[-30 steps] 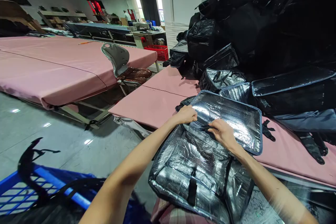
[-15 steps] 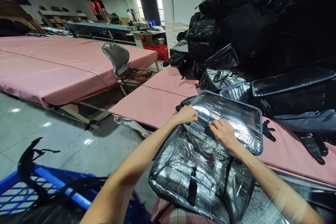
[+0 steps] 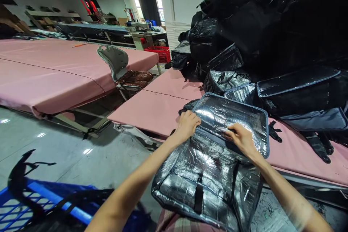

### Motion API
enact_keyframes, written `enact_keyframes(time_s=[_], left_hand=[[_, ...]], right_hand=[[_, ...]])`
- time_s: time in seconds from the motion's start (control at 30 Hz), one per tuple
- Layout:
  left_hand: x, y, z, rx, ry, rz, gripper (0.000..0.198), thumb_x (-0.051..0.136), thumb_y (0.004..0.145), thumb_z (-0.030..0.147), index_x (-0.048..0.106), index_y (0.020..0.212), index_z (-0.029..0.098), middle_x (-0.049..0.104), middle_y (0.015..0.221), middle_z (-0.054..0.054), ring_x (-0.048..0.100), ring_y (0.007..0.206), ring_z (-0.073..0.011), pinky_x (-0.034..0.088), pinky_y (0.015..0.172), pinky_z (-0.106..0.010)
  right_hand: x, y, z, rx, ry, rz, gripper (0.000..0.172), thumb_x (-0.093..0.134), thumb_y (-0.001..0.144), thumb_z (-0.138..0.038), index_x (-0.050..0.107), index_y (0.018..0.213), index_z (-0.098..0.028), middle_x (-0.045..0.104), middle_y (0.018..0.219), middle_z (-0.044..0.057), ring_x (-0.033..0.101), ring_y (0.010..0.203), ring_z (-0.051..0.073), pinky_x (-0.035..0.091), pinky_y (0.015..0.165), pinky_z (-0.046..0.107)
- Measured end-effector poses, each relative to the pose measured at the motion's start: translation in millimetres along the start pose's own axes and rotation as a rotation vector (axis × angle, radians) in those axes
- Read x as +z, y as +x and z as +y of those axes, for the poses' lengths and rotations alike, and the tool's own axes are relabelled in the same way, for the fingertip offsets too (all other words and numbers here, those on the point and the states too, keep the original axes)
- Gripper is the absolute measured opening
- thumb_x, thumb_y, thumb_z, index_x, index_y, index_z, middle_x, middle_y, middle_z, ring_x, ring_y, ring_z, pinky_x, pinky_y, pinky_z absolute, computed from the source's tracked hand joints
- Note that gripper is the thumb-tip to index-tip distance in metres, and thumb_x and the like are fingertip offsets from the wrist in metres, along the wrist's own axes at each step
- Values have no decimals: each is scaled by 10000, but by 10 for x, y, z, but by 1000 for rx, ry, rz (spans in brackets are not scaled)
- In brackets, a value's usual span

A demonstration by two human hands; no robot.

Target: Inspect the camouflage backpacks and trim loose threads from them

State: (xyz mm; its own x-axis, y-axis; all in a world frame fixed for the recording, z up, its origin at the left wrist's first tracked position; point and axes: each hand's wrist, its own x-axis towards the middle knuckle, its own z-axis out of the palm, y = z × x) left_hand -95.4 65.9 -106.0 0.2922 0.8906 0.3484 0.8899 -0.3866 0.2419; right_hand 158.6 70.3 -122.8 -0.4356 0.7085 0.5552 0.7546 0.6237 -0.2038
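L hand (image 3: 188, 125) is clamping silver-lined bag (image 3: 212, 168) beside its open lid (image 3: 231, 108), prob. for steadiness; R hand (image 3: 240, 137) is pinching small pale tool (image 3: 223, 129); bag is spanning lap (image 3: 174, 221) & pink surface (image 3: 152, 110).

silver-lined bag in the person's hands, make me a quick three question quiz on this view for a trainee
1. Which holds the thin pale item? a) left hand b) right hand
2. True or false: the large flap is closed over the silver-lined bag.
3. What colour is the crate at lower left?

Key: 1. b; 2. false, the flap is folded open; 3. blue.
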Motion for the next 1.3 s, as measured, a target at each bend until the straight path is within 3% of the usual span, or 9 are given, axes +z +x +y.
enact_keyframes(time_s=[0.1,0.23,0.43,0.63,0.77,1.0,1.13,1.23,1.3], left_hand=[[193,-263,236,-12,-186,142,229,435,891,262,650,856,191,628,840,-40,478,829,-180,374,752,-312],[392,-346,556,-57,-281,74,200,483,869,245,676,894,204,639,836,-37,499,811,-178,393,731,-311],[368,-364,755,-186,-400,14,203,495,846,238,697,836,212,657,833,-25,523,840,-181,400,762,-296],[466,-306,831,-678,-1123,-248,185,545,777,241,672,730,114,625,633,-34,526,536,-108,347,453,-201],[492,-234,906,-914,-1501,-258,185,638,721,266,642,776,89,629,670,-46,543,506,-82,357,412,-168],[592,-344,979,-941,-1502,-20,377,766,536,418,572,561,95,571,522,-16,492,433,-68,330,398,-172],[734,-409,935,-892,-1532,68,403,756,522,455,563,539,101,555,498,-6,476,433,-57,310,426,-170],[791,-409,920,-858,-1544,80,406,735,552,475,565,541,106,546,494,-4,471,444,-61,310,444,-178],[798,-402,922,-839,-1545,78,409,724,567,485,568,548,107,546,503,-5,469,450,-64,310,450,-183]], right_hand=[[-152,-302,65,192,61,-149,315,581,810,-406,525,1054,-215,609,904,19,568,688,154,360,544,233],[-170,-554,4,206,-38,-264,174,505,831,-222,557,997,-227,600,929,15,575,728,159,327,525,227],[-114,-551,4,162,-63,-251,293,457,779,-85,586,1002,-224,608,955,17,564,698,133,283,505,224],[-80,-502,51,19,-82,-171,347,475,728,-3,612,954,-228,614,852,-7,538,658,110,239,489,221],[-39,-537,14,-160,-249,20,280,409,773,8,623,820,-166,587,716,22,459,547,112,195,467,257],[6,-649,-122,-297,-223,88,270,385,859,-70,635,827,-167,601,690,22,491,580,118,307,527,245],[-123,-727,38,-101,0,24,267,411,846,-67,624,929,-205,639,829,18,561,692,117,358,548,217],[-269,-753,174,103,53,-12,141,501,863,-234,605,958,-226,633,877,21,576,772,156,400,600,239],[-318,-741,193,147,-6,-17,229,544,847,-350,574,1027,-211,624,923,43,566,815,186,414,642,269]])
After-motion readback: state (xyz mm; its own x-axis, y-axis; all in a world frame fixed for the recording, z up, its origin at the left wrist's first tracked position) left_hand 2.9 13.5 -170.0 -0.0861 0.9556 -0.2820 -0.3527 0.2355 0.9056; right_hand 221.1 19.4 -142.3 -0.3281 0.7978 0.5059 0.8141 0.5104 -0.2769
